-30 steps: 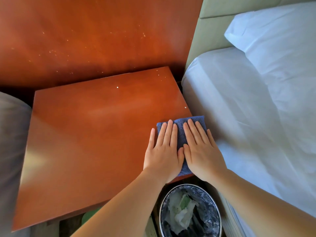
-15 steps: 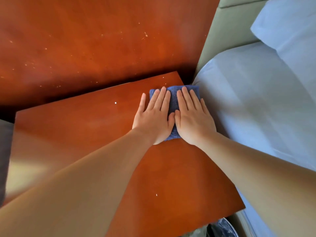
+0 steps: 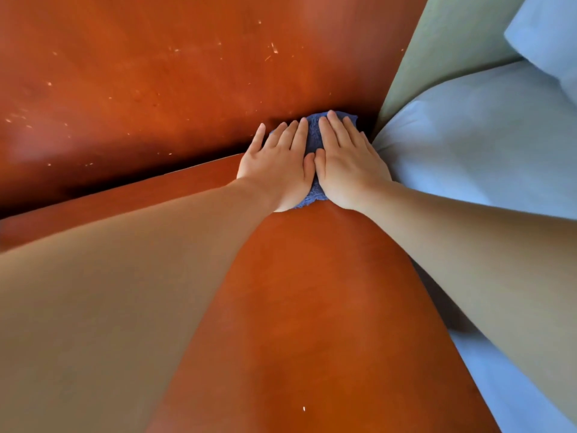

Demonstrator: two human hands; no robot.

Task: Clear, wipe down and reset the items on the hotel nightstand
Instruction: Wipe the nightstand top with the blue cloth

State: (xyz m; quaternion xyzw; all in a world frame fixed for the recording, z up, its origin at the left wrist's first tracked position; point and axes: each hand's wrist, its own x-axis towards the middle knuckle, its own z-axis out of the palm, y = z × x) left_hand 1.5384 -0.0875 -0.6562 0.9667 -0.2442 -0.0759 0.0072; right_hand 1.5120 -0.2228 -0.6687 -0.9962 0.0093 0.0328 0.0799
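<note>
Small blue terry cloth (image 3: pixel 312 139) sits at the far right corner of the glossy reddish-brown wooden table (image 3: pixel 312 292), up against the matching wood wall panel (image 3: pixel 156 89) and near the white-sheeted bed (image 3: pixel 468 151). Left hand (image 3: pixel 278 170) and right hand (image 3: pixel 346 164) lie side by side on it, fingers straight, pressing flat, gripping nothing. Wipe-down step in hand, judged partway. Next move likely calls for drawing the cloth along an unwiped strip under even pressure; reset not yet done.

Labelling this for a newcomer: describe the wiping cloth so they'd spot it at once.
Start at the reddish-brown nightstand top beside the pale bed. At its far corner, against the wooden wall panel, the left hand and right hand press flat. The cloth under them is the only deep-blue, fuzzy thing.
</note>
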